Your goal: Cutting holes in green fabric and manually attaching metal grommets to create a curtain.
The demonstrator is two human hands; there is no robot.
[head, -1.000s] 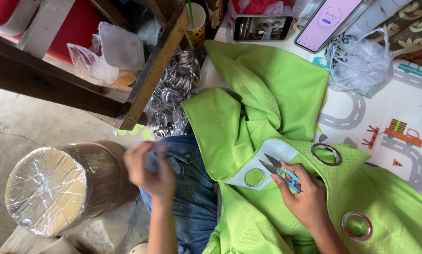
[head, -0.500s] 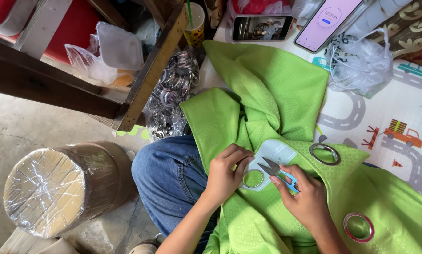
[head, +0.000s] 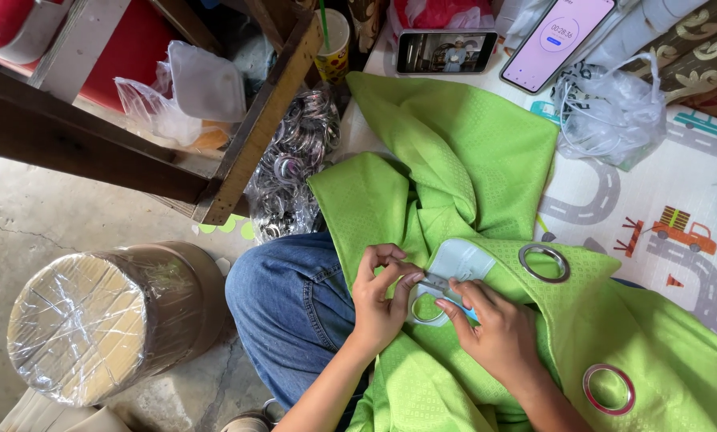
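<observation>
Concrete floor at left, colourful road-print play mat at right. Bright green textured curtain fabric lay across the mat's left edge and the lap. Left hand pinched the fabric beside a pale grey template patch. Right hand closed on small blue-handled scissors at the patch. Silver metal eyelet ring sat just beside the patch.

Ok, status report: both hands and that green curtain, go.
Left hand pinching green curtain at the cut hole. Right hand gripping small scissors. Silver eyelet ring beside them, nothing in the way.
</observation>
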